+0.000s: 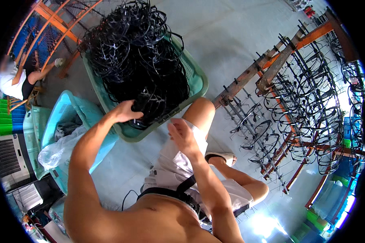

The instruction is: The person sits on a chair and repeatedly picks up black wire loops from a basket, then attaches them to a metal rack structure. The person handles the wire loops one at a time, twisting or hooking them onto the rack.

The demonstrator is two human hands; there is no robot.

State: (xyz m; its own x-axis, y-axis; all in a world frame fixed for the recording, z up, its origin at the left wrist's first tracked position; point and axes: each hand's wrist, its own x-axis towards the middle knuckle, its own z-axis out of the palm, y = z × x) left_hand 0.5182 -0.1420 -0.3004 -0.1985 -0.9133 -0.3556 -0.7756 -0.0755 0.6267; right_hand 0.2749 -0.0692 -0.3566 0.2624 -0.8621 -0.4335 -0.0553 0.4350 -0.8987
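Note:
A green plastic crate [198,77] stands in front of me, heaped with thin black curved frames [129,52] in tangled bundles. My left hand [127,112] reaches over its near left rim, thumb and fingers closed around a small bundle of black frames [150,99]. Part of those fingers is lost against the dark pile. Just outside the crate's near rim, above my thigh, my right hand [183,135] has loosely bent fingers, apart, and nothing shows in it.
On the right, an orange metal rack [290,46] carries rods hung with similar black frames. Light blue baskets [61,117], one with a clear plastic bag [61,150], stand at left. A seated person [16,81] is beside another orange rack [54,18] at far left.

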